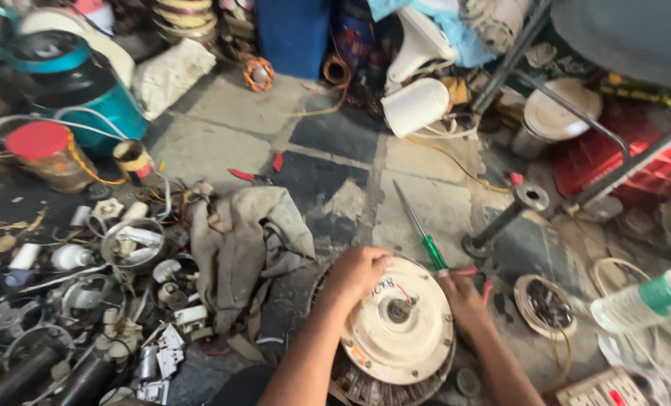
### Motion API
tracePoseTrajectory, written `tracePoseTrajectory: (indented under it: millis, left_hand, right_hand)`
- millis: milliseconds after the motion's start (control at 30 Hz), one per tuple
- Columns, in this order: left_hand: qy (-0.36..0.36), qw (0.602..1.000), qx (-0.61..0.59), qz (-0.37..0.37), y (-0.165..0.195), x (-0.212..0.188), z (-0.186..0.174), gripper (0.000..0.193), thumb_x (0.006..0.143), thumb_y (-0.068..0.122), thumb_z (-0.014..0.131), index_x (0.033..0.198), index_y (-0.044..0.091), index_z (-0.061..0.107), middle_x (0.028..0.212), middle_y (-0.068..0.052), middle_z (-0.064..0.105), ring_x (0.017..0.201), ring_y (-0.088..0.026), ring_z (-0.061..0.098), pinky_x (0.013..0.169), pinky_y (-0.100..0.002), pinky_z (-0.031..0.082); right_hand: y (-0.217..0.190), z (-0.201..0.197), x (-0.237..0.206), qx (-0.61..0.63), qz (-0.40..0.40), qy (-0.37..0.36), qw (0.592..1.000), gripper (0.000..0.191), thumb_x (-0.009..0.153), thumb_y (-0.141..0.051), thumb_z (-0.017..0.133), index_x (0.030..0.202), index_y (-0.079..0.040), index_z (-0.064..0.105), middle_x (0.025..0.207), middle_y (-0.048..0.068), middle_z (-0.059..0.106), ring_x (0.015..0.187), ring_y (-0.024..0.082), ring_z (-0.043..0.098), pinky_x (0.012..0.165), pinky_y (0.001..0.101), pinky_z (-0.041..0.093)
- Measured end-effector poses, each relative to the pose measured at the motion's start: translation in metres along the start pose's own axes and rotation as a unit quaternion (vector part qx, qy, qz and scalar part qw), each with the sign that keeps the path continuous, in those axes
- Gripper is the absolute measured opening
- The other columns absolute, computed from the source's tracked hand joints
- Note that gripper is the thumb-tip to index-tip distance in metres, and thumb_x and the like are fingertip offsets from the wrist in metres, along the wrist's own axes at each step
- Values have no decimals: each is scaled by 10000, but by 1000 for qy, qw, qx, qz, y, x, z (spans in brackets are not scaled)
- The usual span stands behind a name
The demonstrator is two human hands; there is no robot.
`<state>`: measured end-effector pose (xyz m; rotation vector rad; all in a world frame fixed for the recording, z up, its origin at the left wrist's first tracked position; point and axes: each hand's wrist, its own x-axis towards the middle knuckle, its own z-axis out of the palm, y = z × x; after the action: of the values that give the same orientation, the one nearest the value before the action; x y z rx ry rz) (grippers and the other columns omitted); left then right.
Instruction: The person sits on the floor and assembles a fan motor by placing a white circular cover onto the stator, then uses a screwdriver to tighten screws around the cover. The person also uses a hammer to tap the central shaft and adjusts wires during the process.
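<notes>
Here, both hands clamp a cream round motor housing on the floor, low centre: L hand gripping upper-left rim, R hand on right edge. Green-handled screwdriver lies just beyond, long axis up-left, handle nearest R hand.

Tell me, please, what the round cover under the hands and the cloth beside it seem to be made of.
The round cover looks like painted metal: cream, smooth, with chipped, dirty spots and a bare metal hub; both the left hand and the right hand rest on its rim. The cloth looks like worn woven fabric: grey-brown, matte, crumpled in soft folds.
</notes>
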<state>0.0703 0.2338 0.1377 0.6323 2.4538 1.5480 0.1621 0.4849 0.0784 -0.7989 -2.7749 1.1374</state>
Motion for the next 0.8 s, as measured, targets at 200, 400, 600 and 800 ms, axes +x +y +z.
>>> tracePoseTrajectory:
  millis: [200, 400, 600, 800]
  left_hand:
    - [-29, 999, -5, -14, 6, -4, -4, 297, 907, 318, 694, 1123, 129, 770, 1058, -164, 754, 998, -326, 735, 873, -399, 561]
    - [-46, 998, 31, 19, 22, -19, -2, 289, 909, 314, 673, 1104, 127, 776, 1046, -163, 756, 965, -336, 738, 849, -415, 561]
    - [-36, 998, 44, -7, 25, -25, -6, 284, 903, 322, 681, 1076, 116, 773, 1028, -165, 755, 974, -359, 713, 836, -434, 544]
    - [-33, 998, 21, 51, 17, -24, -7, 272, 898, 295, 702, 1078, 106, 778, 1050, -156, 759, 976, -347, 732, 844, -413, 559]
  right_hand:
    - [27, 17, -48, 410, 125, -84, 900, 521, 929, -203, 633, 1418, -30, 579, 1279, 114, 718, 1097, 208, 693, 902, 357, 557]
    - [5, 5, -99, 461, 165, -29, 872, 467, 1023, -301, 543, 1391, -23, 609, 1227, 141, 730, 1027, 191, 681, 862, 339, 557]
    - [-18, -23, -113, 132, -101, 148, 975, 336, 1032, -188, 607, 1322, -44, 698, 1082, 131, 724, 950, 187, 628, 847, 329, 525]
    - [-65, -38, -109, 55, -243, 92, 964, 242, 916, -78, 686, 1148, -55, 750, 1140, 104, 729, 929, 180, 729, 758, 294, 586]
